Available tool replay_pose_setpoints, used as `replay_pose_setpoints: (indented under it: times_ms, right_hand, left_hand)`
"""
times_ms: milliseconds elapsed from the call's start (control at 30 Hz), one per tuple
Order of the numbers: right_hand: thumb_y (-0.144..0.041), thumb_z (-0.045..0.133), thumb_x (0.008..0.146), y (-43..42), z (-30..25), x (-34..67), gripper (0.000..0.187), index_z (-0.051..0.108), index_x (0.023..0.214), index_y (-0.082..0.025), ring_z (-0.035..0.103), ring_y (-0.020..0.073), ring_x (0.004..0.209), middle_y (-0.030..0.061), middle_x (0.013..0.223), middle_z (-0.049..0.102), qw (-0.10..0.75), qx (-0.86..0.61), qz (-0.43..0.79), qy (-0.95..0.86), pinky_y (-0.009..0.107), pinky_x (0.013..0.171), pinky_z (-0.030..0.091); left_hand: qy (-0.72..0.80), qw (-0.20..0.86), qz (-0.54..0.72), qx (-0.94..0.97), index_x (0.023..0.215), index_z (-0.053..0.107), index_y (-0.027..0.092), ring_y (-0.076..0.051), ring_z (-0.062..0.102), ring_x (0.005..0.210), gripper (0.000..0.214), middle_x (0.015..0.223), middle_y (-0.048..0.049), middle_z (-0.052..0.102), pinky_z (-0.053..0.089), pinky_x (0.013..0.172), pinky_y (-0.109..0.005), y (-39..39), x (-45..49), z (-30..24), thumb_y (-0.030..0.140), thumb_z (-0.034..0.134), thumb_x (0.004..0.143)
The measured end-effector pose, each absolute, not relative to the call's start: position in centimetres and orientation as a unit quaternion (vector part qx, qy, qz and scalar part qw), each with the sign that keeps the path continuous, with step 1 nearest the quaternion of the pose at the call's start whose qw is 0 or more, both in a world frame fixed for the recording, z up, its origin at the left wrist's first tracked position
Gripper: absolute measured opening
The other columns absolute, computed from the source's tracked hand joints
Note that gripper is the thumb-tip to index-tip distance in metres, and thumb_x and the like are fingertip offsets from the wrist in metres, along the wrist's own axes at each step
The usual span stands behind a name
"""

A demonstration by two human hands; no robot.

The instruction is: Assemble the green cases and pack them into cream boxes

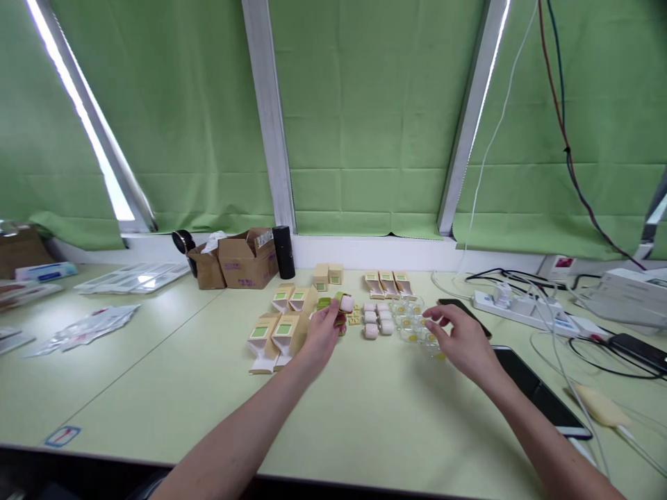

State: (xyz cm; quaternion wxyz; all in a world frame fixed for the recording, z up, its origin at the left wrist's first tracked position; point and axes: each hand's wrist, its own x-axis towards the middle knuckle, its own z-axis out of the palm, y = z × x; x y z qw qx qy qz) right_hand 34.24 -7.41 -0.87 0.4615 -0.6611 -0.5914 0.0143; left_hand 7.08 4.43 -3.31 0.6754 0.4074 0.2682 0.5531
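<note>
My left hand (324, 332) is closed around a small pink soap bar (347, 303) with a green wrapper piece under it, held just above the table. My right hand (459, 338) hovers with fingers spread over clear plastic wrappers with yellow labels (411, 321), holding nothing. Between the hands lie several pink soap bars (377, 318) in rows. Left of my left hand stand open tan cartons with green labels (281, 332). More cartons (388, 283) sit behind the soaps.
Brown cardboard boxes (247, 258) and a black cylinder (284, 251) stand at the back by the window sill. A tablet (536, 396), a phone (463, 312), a power strip (521, 305) and cables lie on the right. Plastic packets (88, 323) lie at left.
</note>
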Motion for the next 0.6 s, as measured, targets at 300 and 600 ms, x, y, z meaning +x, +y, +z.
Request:
replay_pose_setpoints:
  times_ms: [300, 600]
  right_hand:
    - [-0.024, 0.062, 0.082, -9.9, -5.0, 37.3, 0.008, 0.069, 0.079, -0.025, 0.059, 0.0352, 0.104, 0.0136, 0.104, 0.070, 0.291, -0.692, -0.048, -0.658, 0.049, 0.090, 0.048]
    - [-0.052, 0.087, 0.076, -7.8, 2.3, 30.2, 0.036, 0.065, 0.085, -0.025, 0.069, 0.0288, 0.098, 0.0062, 0.096, 0.074, 0.577, -0.418, 0.429, -0.555, 0.044, 0.088, 0.055]
  left_hand:
    - [0.275, 0.665, 0.553, 0.419, 0.084, 0.071, 0.011, -0.010, 0.052, 0.067, 0.059, 0.079, -0.0037, 0.064, 0.039, 0.055, -0.022, 4.4, 7.3, -3.5, 0.064, 0.091, 0.066]
    - [0.276, 0.650, 0.569, 0.421, 0.082, 0.071, 0.012, -0.009, 0.049, 0.063, 0.062, 0.074, -0.0019, 0.063, 0.037, 0.054, -0.022, 4.5, 7.4, -3.6, 0.068, 0.092, 0.062]
